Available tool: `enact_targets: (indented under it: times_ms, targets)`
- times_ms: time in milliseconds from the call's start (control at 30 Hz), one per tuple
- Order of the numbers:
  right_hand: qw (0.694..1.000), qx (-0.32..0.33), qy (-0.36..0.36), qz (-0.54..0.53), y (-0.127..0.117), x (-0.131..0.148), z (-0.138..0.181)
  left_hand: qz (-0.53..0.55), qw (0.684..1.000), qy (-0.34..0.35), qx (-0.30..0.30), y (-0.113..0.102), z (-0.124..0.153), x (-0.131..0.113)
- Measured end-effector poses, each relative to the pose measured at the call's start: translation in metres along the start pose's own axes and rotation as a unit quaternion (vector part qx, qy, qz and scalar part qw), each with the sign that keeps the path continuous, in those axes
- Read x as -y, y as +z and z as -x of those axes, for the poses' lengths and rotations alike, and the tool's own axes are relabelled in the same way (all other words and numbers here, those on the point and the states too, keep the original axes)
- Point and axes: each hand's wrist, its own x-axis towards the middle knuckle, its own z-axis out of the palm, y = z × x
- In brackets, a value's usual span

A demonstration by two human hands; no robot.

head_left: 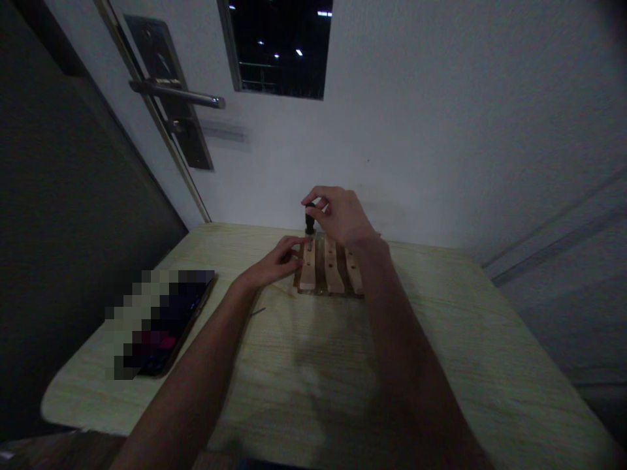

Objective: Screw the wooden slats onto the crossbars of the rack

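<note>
A person's right hand pinches the top of a black-handled screwdriver, fingers drawn narrow around the grip, at the far side of a pale wood-grain counter. The tool stands nearly upright over the leftmost of three light wooden strips, its shaft pointing down at the strip's upper part, a stance that likely keeps the push in line with the shaft; whether the tip sits in a hole cannot be told. The left hand reaches in low from the side, fingers parted, with thumb and forefinger at the strip's left edge, apparently to keep it from sliding or turning. The strips lie side by side on a brown base, flat on the counter near the foot of a white door, within reach of both arms; the right wrist hides part of the rightmost strip. A thin dark piece, too small to identify, lies loose beside the left forearm. Farther left, a phone, partly blurred out, rests face up, well apart from the strips, perhaps to leave room for the hands.
</note>
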Motion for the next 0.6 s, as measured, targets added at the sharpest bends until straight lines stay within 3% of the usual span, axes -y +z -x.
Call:
enact_targets:
  times_ms: [400, 600]
  targets:
    - [0.999, 0.001, 0.022, 0.025, 0.0002, -0.0022, -0.0011, -0.003, 1.000, 0.001, -0.003, 0.0009, -0.0001, -0.0044]
    - [0.999, 0.025, -0.021, 0.006, -0.0021, 0.0012, -0.0007, 0.000, 1.000, 0.003, 0.006, 0.0006, -0.0008, -0.0035]
